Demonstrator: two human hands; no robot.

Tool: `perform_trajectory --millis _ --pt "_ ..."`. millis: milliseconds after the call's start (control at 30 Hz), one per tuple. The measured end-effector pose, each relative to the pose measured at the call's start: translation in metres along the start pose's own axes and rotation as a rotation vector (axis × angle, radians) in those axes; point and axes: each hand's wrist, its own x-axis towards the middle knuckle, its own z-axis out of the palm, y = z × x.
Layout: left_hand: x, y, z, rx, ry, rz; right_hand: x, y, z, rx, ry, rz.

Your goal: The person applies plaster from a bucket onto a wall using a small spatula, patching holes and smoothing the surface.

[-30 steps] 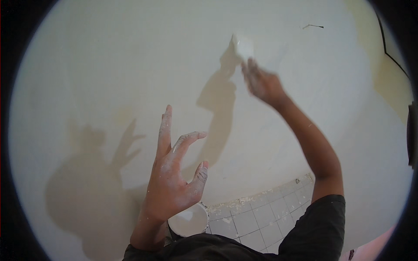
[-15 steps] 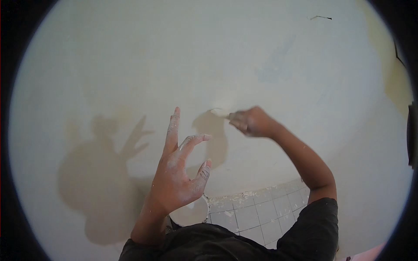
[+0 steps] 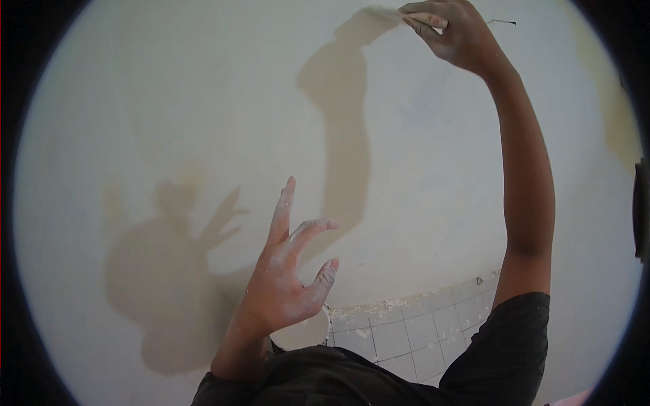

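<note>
My right hand (image 3: pixel 450 30) is raised high against the pale wall (image 3: pixel 223 115), its fingers wrapped round the light handle of a putty knife. The knife's blade (image 3: pixel 387 13) lies at or very near the wall surface, pointing left and partly lost in shadow. Lower down, my left hand (image 3: pixel 288 271) hangs before the wall with nothing in it. Its fingers are apart, the thumb and one finger curved, another stretched upward, all smeared with whitish paste. Beneath that wrist shows a round tub (image 3: pixel 330 323) with pale paste in it, partly hidden by my hand and shirt.
Grey floor tiles (image 3: pixel 389 338) spattered with white bits run along the foot of the wall. A short wire (image 3: pixel 503 22) sticks out of the wall at the upper right. Yellowish patches mark the right side, and a dark object (image 3: pixel 639 210) stands at the right edge.
My right hand has swept up and to the right along the wall with the putty knife, and that arm has straightened. My left hand sits slightly farther right and lower, still open.
</note>
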Motion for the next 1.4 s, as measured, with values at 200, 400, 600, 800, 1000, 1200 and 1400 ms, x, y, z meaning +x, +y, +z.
perform_trajectory --millis 200,400,600,800,1000,1200,1400 --pt "-0.001 0.0 0.003 -0.032 -0.031 0.016 -0.069 0.0 0.085 -0.312 -0.024 -0.018" --pt "-0.015 -0.013 0.007 -0.039 -0.059 -0.024 -0.15 -0.071 0.171 0.11 -0.248 -0.145" --pt "-0.016 -0.017 0.011 -0.046 -0.11 -0.036 -0.154 -0.063 0.155 0.271 -0.309 -0.02" --pt "-0.016 -0.021 0.009 -0.067 -0.105 0.013 -0.076 -0.009 0.09 0.195 -0.087 -0.135" --pt "-0.017 -0.02 0.013 -0.088 -0.12 -0.005 -0.042 -0.014 0.038 -0.203 0.21 0.027" --pt "-0.017 -0.023 0.009 -0.073 -0.049 0.014 -0.104 -0.019 0.109 -0.188 0.034 -0.017" --pt "-0.011 -0.032 0.004 0.034 0.072 0.108 -0.183 -0.074 0.168 0.041 -0.275 -0.118"
